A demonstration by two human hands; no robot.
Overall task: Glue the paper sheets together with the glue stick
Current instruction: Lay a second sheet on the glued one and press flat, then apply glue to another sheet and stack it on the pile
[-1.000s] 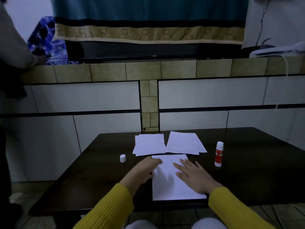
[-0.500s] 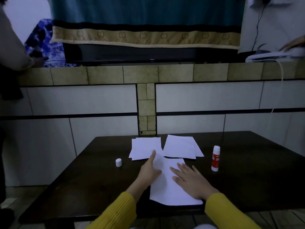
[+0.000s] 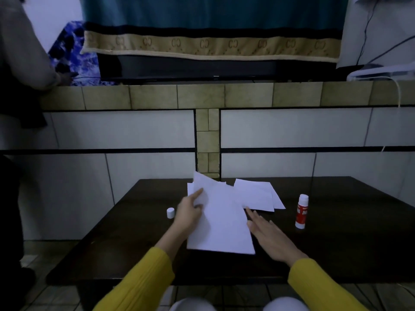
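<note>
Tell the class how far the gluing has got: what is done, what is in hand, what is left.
Done: the glue stick stands uncapped, its cap apart on the table. In hand: the left hand grips the near sheet, its far edge raised; the right hand lies flat beside it. Left: the other sheets lie loose, unjoined.

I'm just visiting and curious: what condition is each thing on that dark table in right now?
Glue stick: upright, uncapped, untouched.
Cap: off, standing alone on the table.
Near sheet: far end lifted, gripped by left hand.
Right hand: open, flat beside the sheet.
Far sheets: lying flat, overlapping.
</note>
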